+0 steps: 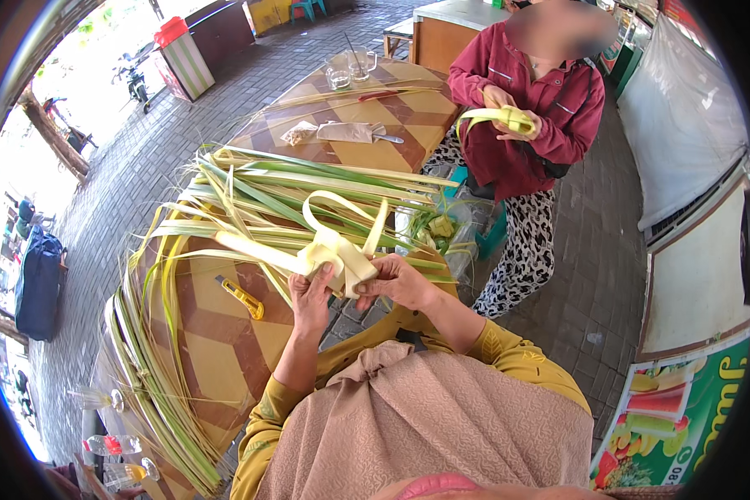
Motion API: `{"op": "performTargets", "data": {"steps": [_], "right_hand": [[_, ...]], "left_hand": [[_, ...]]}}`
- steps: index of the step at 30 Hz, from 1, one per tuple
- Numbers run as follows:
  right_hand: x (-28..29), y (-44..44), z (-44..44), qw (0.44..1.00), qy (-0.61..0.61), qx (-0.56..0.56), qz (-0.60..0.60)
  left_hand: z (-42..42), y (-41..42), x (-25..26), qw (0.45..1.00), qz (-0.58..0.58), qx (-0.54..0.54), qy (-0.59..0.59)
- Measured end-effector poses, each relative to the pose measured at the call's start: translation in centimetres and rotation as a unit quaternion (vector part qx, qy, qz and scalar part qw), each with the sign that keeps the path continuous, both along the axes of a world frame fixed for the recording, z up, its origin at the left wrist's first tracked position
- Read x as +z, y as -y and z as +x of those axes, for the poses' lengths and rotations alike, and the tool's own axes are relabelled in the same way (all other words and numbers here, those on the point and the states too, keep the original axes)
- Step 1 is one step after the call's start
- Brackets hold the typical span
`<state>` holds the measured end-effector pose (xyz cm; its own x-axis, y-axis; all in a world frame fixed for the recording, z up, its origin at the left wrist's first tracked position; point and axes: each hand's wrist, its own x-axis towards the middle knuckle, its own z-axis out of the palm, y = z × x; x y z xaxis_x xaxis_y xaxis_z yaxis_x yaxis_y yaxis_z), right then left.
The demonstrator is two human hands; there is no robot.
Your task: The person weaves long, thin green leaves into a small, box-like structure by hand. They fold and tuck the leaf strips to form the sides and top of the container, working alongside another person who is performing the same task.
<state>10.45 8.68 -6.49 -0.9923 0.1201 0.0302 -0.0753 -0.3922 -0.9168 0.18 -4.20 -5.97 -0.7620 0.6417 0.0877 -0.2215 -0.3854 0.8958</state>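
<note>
Between my two hands is a partly woven pouch of pale young palm leaf (337,253), with loose strips looping up and out to the left. My left hand (312,297) grips its lower left side, thumb on top. My right hand (394,281) pinches its right corner. Behind it, a heap of long green and yellow palm leaf strips (275,181) lies across the table. A yellow snap-off utility knife (242,297) rests on the tabletop left of my left hand. A tied bundle of palm leaves (156,387) lies along the table's left edge.
A co-worker in a red jacket (569,112) sits at the far right, holding another woven leaf piece (506,119). A plastic bag (440,225) with woven pouches is beside the patterned table (225,350). Glass mugs (359,65), a plastic bottle (112,445) and footed glasses (131,473) stand or lie around.
</note>
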Motion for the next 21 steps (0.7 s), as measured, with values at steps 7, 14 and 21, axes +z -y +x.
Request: {"op": "performTargets", "data": {"steps": [7,14,21], "right_hand": [[-0.3,-0.1,-0.2,0.997,-0.001,-0.073,0.018],[0.1,-0.2,0.0,0.996,-0.013,-0.081,-0.019],[-0.4,0.1,-0.3,0.983,-0.029,-0.178,-0.043]], "left_hand": [[-0.2,-0.3,-0.1,0.999,-0.004,-0.048,-0.003],[-0.5,0.9,-0.3,0.989,-0.038,-0.12,-0.08],[-0.5,1.3,0.1,0.965,-0.016,-0.247,-0.09]]}}
